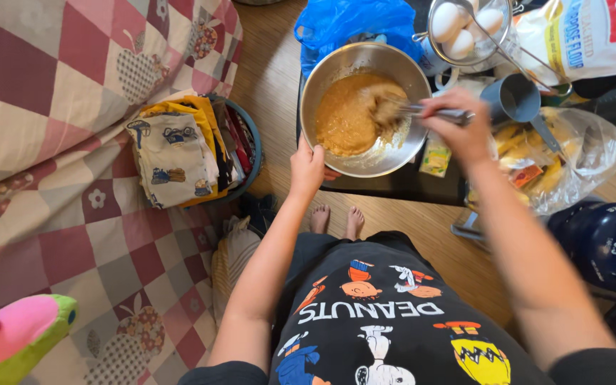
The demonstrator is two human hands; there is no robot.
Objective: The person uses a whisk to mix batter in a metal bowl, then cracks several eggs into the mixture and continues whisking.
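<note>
Metal bowl (pixel 365 107) of tan batter (pixel 347 117) on dark low table (pixel 401 187). Left hand (pixel 306 167) clamped on bowl's near rim; right hand (pixel 461 121) closed round whisk (pixel 401 108), wires blurred in batter. Crowding behind and right — blue plastic bag (pixel 351 21), container of eggs (pixel 465 28), flour bag (pixel 586 39), grey measuring cup (pixel 515 98), clear bag with bananas (pixel 565 160). Left of table — round basket of folded cloths (pixel 190 146), patchwork quilt (pixel 51 128).

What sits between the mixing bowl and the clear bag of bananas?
In the head view, a small yellow-green carton lies between the steel bowl and the banana bag, under the right hand.
</note>
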